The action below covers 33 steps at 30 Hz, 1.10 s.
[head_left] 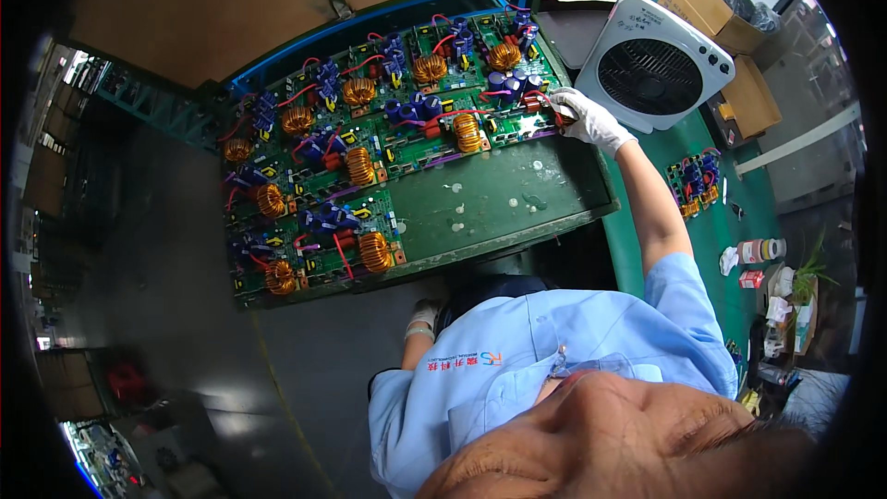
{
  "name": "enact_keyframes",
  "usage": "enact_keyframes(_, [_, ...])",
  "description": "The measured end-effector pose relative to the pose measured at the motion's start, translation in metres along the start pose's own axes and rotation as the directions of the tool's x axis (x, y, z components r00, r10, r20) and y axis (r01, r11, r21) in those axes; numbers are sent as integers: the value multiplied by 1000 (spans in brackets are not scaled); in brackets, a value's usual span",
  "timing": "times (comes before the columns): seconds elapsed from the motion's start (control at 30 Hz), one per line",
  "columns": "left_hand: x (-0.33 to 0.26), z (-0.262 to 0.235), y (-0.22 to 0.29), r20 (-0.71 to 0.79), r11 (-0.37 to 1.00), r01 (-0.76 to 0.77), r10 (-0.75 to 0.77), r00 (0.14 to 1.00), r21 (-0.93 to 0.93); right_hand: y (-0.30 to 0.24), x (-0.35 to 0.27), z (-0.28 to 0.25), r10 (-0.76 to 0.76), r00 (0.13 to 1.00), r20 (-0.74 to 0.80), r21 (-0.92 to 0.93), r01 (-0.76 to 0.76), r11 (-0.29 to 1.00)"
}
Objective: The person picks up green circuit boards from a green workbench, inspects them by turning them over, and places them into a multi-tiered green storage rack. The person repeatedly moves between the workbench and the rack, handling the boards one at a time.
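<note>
My right hand (589,121), in a white glove, reaches to the right edge of a green workbench (499,208). Its fingers are closed around the right end of a green circuit board (517,120) carrying dark blue capacitors and red wires; the glove covers that end. Rows of similar boards, with copper-wound coils (468,133), lie to the left and behind. My left hand (423,316), also gloved, hangs low beside my body, below the bench's front edge. Its fingers are too small and dim to make out.
A grey box fan (661,65) stands right of the bench, with open cardboard boxes (707,9) behind it. More assembled boards (695,182) lie on a green surface at right, near round containers (759,250) and a plant (811,273). Brown panels (185,5) rise behind the bench.
</note>
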<state>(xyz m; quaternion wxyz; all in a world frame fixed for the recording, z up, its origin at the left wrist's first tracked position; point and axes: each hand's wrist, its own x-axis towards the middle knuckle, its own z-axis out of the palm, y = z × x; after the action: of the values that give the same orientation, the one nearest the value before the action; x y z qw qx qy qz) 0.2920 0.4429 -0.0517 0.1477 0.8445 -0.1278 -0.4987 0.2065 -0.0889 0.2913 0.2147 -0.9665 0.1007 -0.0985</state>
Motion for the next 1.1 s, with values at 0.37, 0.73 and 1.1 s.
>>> enact_keyframes(0.37, [-10, 4, -30, 23, 1000, 10, -10, 1000, 10, -11, -6, 15, 142, 982, -128, -28, -146, 989])
enact_keyframes(0.73, [9, -1, 3, 127, 987, -103, 87, 988, 124, -36, -159, 4, 342, 818, -462, 264, -242, 934])
enact_keyframes(1.1, [34, 11, 92, 291, 921, -298, 222, 931, 250, -115, -391, 148, 897, 162, -412, 736, -521, 432])
